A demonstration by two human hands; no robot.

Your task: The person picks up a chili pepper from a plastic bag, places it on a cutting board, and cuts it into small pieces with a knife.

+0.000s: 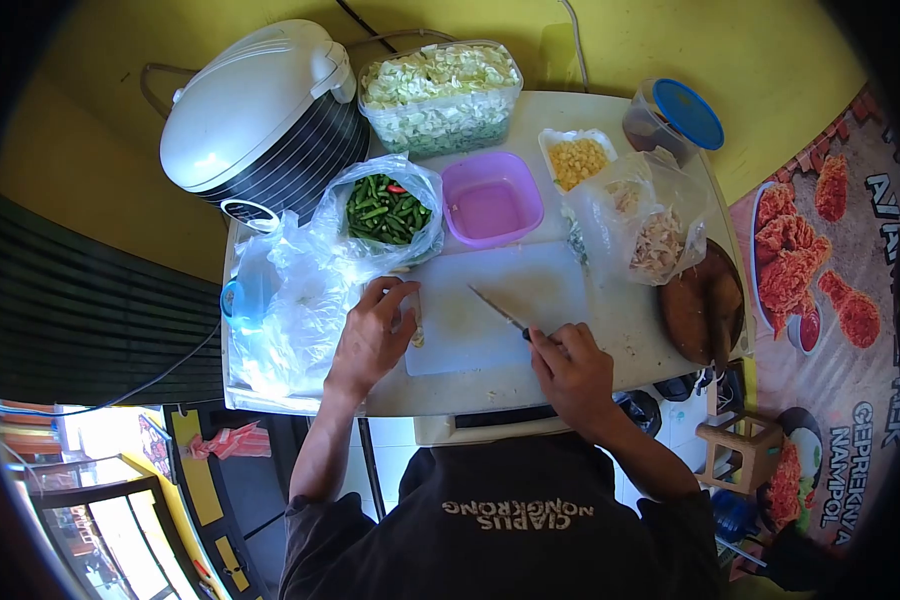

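My right hand [572,372] is closed on the dark handle of a knife [497,307], whose blade points up and left over a white cutting board [470,335]. My left hand [375,335] is at the board's left edge, fingers curled; whether it holds anything is hard to make out. Small pale pieces lie beside its fingers. Just above my left hand, a clear plastic bag [435,215] holds cut green chillies [385,212] with a red piece. An empty-looking purple container [492,198] sits behind the board.
A rice cooker [260,120] and a tub of chopped cabbage [442,95] stand at the back. Clear plastic bags [295,310] lie left. To the right are yellow corn [577,162], a bag of shredded food [658,240], a blue-lidded container [688,115] and a brown mortar [682,310].
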